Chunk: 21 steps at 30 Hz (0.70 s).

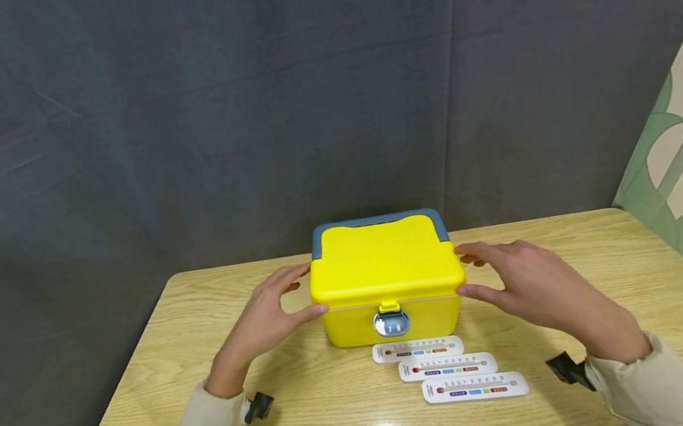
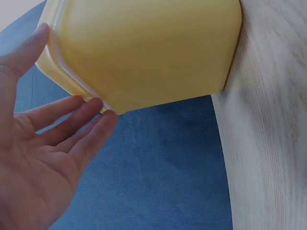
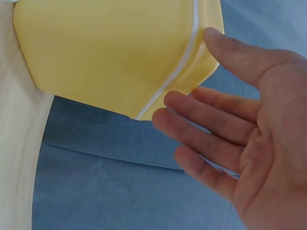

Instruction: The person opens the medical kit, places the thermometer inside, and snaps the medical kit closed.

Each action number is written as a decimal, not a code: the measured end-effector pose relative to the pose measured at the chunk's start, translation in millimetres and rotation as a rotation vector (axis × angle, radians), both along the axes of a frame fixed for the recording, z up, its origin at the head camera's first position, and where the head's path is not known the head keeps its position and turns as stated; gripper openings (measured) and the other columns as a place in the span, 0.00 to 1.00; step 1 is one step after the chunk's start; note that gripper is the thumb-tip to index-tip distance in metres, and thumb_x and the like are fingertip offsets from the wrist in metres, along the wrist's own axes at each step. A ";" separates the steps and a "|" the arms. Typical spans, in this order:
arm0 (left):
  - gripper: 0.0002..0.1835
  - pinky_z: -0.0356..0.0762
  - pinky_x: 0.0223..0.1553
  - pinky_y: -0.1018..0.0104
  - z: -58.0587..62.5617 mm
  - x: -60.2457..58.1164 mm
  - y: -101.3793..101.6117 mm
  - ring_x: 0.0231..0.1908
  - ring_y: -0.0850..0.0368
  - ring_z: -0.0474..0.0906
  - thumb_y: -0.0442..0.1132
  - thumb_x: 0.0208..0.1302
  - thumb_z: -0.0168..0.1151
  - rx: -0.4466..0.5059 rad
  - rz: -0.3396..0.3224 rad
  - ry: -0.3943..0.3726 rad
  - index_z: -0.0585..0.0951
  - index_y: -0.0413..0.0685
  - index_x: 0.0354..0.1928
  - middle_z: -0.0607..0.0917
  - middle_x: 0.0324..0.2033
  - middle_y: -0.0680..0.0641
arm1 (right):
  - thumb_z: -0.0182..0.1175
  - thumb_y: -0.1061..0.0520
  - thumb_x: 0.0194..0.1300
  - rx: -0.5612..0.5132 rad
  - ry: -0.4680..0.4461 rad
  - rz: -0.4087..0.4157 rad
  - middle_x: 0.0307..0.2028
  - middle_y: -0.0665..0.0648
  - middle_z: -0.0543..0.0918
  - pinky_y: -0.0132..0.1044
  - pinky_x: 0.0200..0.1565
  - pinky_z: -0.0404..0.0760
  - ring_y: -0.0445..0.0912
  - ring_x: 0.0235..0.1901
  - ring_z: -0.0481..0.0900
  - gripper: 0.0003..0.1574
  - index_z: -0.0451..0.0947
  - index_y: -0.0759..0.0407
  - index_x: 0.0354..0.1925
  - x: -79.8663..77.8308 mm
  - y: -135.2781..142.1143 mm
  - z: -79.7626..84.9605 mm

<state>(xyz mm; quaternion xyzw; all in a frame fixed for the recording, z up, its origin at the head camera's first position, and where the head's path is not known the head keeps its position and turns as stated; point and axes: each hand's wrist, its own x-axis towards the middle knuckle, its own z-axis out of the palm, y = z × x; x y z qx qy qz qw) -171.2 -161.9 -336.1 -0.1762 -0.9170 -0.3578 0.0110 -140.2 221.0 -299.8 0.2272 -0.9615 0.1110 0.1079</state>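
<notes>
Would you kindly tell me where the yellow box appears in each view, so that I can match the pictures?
Head: the box is in the lower middle, slightly right of centre, between the left hand and the right hand.
Left wrist: the box is at the top, cut off by the upper edge.
Right wrist: the box is at the upper left, also cut off above.
Shared landmark: the wooden table.

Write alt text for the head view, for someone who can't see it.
A person's left hand and right hand flank a closed yellow box on a wooden table. Three white thermometers lie staggered in front of it, and a dark cloth hangs behind.
</notes>
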 end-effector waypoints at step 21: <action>0.34 0.75 0.63 0.48 -10.9 -2.2 5.7 0.64 0.49 0.76 0.49 0.54 0.76 0.057 -0.078 0.304 0.77 0.57 0.65 0.80 0.63 0.49 | 0.73 0.45 0.57 0.056 0.168 0.074 0.39 0.54 0.90 0.44 0.33 0.82 0.45 0.29 0.83 0.32 0.80 0.48 0.59 3.4 -8.3 -4.5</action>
